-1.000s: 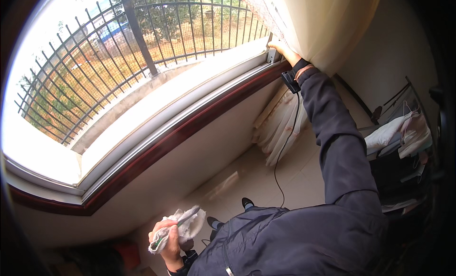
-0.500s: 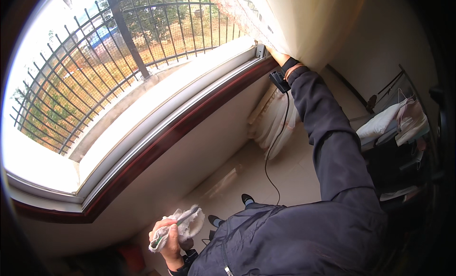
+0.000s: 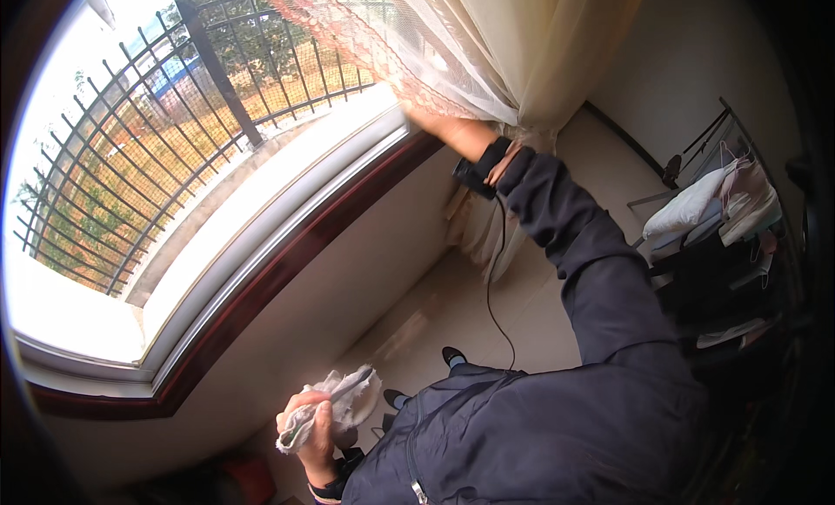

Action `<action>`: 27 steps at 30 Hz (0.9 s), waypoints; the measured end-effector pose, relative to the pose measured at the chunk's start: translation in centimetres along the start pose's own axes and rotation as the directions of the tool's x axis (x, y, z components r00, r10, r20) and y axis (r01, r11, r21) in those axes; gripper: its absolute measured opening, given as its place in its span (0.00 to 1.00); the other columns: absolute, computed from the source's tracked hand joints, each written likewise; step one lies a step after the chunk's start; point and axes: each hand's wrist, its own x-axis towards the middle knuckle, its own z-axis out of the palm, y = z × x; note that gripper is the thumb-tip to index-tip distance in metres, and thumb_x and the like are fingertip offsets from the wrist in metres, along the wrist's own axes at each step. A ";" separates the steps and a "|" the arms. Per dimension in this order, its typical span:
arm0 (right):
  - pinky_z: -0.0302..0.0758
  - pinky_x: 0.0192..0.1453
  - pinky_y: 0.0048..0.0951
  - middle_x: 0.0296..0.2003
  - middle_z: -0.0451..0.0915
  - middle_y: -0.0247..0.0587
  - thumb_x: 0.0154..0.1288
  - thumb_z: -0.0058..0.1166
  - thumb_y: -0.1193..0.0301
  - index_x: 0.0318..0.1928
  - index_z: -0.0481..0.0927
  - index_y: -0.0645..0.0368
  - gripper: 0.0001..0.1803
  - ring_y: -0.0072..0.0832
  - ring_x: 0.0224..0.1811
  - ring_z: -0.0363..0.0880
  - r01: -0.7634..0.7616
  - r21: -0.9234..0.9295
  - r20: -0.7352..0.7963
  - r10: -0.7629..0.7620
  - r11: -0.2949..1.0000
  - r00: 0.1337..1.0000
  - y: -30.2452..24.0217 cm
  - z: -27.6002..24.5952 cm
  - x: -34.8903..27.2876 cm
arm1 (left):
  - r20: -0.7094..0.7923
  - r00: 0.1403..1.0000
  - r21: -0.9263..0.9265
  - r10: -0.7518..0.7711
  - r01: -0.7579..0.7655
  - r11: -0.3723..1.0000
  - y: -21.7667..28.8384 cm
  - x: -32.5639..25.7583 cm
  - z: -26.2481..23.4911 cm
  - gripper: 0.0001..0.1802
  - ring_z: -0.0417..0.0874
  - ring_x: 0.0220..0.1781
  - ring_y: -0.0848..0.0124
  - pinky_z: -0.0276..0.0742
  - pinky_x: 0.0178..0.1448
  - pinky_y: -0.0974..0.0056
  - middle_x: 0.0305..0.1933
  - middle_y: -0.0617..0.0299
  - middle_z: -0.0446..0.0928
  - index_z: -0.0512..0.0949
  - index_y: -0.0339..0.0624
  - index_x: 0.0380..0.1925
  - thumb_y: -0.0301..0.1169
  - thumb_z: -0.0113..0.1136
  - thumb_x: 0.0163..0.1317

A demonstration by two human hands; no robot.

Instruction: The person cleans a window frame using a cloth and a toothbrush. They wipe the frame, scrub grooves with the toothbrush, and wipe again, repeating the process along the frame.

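- How far along, as a judgement: the curtain covers only part of the opening, at the far right; the left stretch is uncovered. The cloth is in hand but touches no part of the window, and nothing shows whether any surface is finished.
- The right hand point(image 3: 452, 133) reaches to the far right, against the pale cream fabric curtain point(image 3: 557, 35). Its fingertips blur into the curtain's peach lace border point(image 3: 335, 35), so I cannot tell whether they are apart or clamped on it.
- The left hand point(image 3: 315, 440) is near, left of the body, with fingers clamped around a crumpled off-white cloth point(image 3: 352, 396). The cloth looks soft, with ragged edges; a narrow grey strip lies across it, its nature unclear.
- The curtain hangs in long, smooth folds and bunches just beside the right wrist; its sheer white netting point(image 3: 435, 53) spreads left over the opening.
- The grey metal window frame point(image 3: 96, 374) has straight grooved tracks, bent by the lens, and is edged with glossy dark-red trim point(image 3: 100, 404).
- Beyond stands a black barred fence point(image 3: 209, 66) with fine mesh.
- A thin black cable point(image 3: 491, 296) hangs from a small black box point(image 3: 470, 179) at the right wrist, above the pale, smooth floor point(image 3: 539, 331).
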 end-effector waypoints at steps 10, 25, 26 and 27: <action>0.83 0.41 0.41 0.28 0.81 0.56 0.71 0.56 0.55 0.40 0.73 0.75 0.27 0.49 0.34 0.86 0.187 0.168 0.380 -0.239 0.968 0.894 -24.4 8.1 -3.3 | -0.091 0.994 0.092 0.062 -0.054 0.994 -0.3 -2.4 -4.5 0.05 0.85 0.31 0.68 0.78 0.41 0.67 0.30 0.57 0.85 0.85 0.35 0.32 0.25 0.67 0.57; 0.74 0.31 0.41 0.24 0.73 0.56 0.53 0.53 0.78 0.29 0.77 0.72 0.06 0.44 0.25 0.75 0.663 0.367 0.200 -0.751 0.653 0.629 -45.0 28.2 -8.6 | -0.289 0.957 -0.013 -0.032 0.030 0.999 -10.0 -5.3 -9.4 0.06 0.83 0.30 0.71 0.76 0.37 0.69 0.30 0.56 0.84 0.84 0.33 0.34 0.26 0.68 0.59; 0.76 0.34 0.43 0.25 0.75 0.61 0.54 0.53 0.77 0.30 0.78 0.73 0.08 0.48 0.27 0.78 0.318 0.628 0.292 -0.594 0.710 0.750 -45.0 28.2 -9.1 | -0.304 0.952 -0.054 -0.036 0.021 0.998 -10.1 -5.2 -9.2 0.06 0.83 0.30 0.70 0.76 0.38 0.69 0.30 0.56 0.84 0.84 0.33 0.34 0.26 0.68 0.59; 0.78 0.39 0.44 0.28 0.77 0.70 0.56 0.53 0.76 0.40 0.75 0.85 0.18 0.55 0.31 0.81 0.378 0.623 0.301 -0.656 0.684 0.692 -45.4 28.4 -9.0 | -0.305 0.950 -0.074 -0.073 0.053 0.996 -10.4 -5.4 -9.0 0.06 0.83 0.30 0.70 0.77 0.38 0.69 0.30 0.56 0.84 0.85 0.33 0.33 0.26 0.68 0.59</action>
